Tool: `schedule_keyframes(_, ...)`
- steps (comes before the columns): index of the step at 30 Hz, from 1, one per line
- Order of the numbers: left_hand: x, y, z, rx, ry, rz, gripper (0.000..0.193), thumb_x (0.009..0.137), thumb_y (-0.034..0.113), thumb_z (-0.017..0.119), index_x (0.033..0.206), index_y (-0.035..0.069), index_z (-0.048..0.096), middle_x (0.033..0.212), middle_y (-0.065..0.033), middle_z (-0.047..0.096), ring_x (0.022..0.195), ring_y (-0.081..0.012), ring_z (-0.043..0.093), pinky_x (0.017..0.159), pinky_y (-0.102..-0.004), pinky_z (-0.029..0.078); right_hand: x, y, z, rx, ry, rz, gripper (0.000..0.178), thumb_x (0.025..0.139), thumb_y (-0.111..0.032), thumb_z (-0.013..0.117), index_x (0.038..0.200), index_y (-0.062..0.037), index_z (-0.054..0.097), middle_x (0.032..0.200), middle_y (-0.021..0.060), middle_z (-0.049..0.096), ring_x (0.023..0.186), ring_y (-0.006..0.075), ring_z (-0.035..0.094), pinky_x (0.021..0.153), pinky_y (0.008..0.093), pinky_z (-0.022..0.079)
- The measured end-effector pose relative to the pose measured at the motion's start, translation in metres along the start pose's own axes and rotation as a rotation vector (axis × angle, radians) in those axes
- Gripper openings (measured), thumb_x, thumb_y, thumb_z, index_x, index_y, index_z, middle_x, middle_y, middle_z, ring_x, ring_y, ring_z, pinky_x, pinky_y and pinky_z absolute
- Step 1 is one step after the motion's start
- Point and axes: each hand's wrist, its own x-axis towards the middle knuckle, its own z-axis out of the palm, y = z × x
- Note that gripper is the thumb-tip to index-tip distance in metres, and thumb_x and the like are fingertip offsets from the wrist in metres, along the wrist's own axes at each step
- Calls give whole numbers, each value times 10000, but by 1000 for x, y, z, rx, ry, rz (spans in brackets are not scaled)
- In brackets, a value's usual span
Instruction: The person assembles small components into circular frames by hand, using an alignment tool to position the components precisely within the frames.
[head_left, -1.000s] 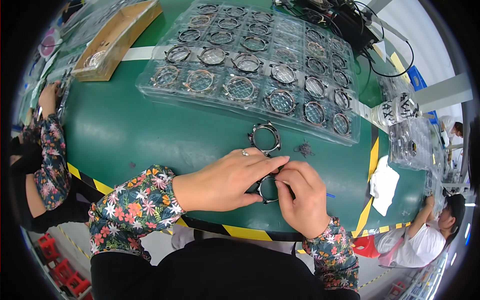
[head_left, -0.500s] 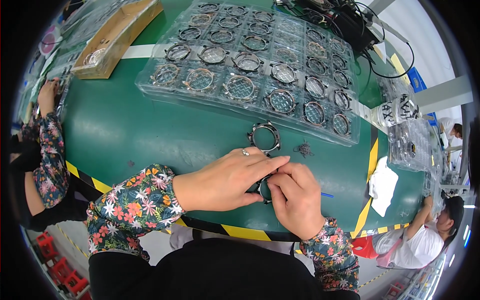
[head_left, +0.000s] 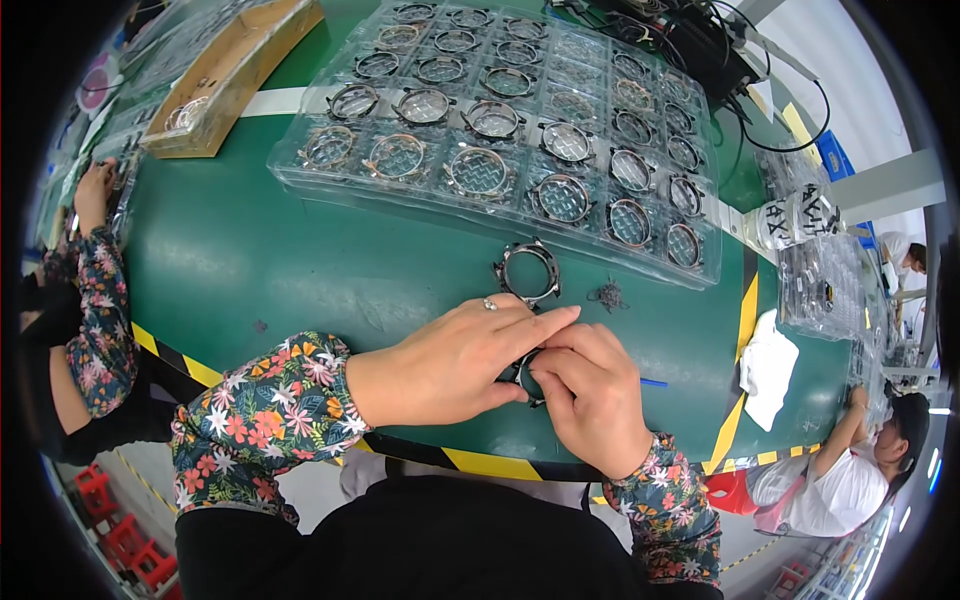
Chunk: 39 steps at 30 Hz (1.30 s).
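My left hand (head_left: pixel 455 360) and my right hand (head_left: pixel 590 395) meet over the green table (head_left: pixel 250 260) near its front edge. Both pinch one dark metal ring part (head_left: pixel 524 372), mostly hidden under my fingers. A second dark ring part (head_left: pixel 528 272) lies flat on the table just beyond my hands. To its right sits a small dark clump of tiny parts (head_left: pixel 607 295). My left hand wears a ring.
A clear plastic tray (head_left: pixel 300 178) with several ring parts in pockets spans the far side. A cardboard box (head_left: pixel 225 85) stands far left. A white cloth (head_left: pixel 768 365) and another clear tray (head_left: pixel 825 285) lie right. Other people work at left (head_left: pixel 85 300) and lower right (head_left: pixel 850 480).
My right hand has curled further over the ring part and shifted slightly left. The left hand has stayed in place.
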Motion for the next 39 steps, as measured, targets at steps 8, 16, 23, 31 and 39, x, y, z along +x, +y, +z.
schedule_keyframes(8, 0, -2, 0, -5, 3, 3, 894, 722, 126, 836, 1499, 46, 402, 1158, -135, 627, 1074, -333, 586, 950, -438, 480, -1, 1, 0, 7, 14, -7, 128, 734, 53, 717, 837, -7, 671, 921, 108, 647, 799, 314, 608, 693, 399, 497)
schedule_keyframes(16, -1, -2, 0, -3, 1, 9, 876, 723, 128, 838, 1485, 36, 417, 1152, -131, 625, 1068, -325, 583, 944, -436, 482, -2, -1, 3, -32, 47, 29, 143, 727, 64, 717, 838, -7, 662, 926, 115, 638, 807, 325, 610, 697, 405, 498)
schedule_keyframes(23, 0, -1, 0, 5, 7, 22, 875, 719, 117, 836, 1483, 31, 418, 1152, -135, 623, 1061, -328, 583, 937, -438, 483, -1, -1, 1, -20, 22, 3, 142, 727, 64, 713, 835, -12, 660, 922, 111, 638, 800, 320, 606, 688, 402, 491)
schedule_keyframes(31, 0, -1, -1, 4, 4, 14, 874, 720, 124, 836, 1484, 37, 420, 1159, -135, 625, 1074, -330, 582, 944, -436, 484, -2, -1, 2, -22, 23, 0, 139, 729, 67, 704, 834, -11, 658, 923, 115, 636, 806, 325, 608, 695, 401, 496)
schedule_keyframes(39, 0, -1, -2, -2, -4, 14, 878, 731, 136, 834, 1495, 48, 409, 1161, -131, 624, 1089, -329, 579, 956, -434, 481, -2, 0, 2, -69, 18, -25, 133, 747, 45, 670, 864, -14, 644, 964, 102, 629, 826, 312, 600, 676, 402, 516)
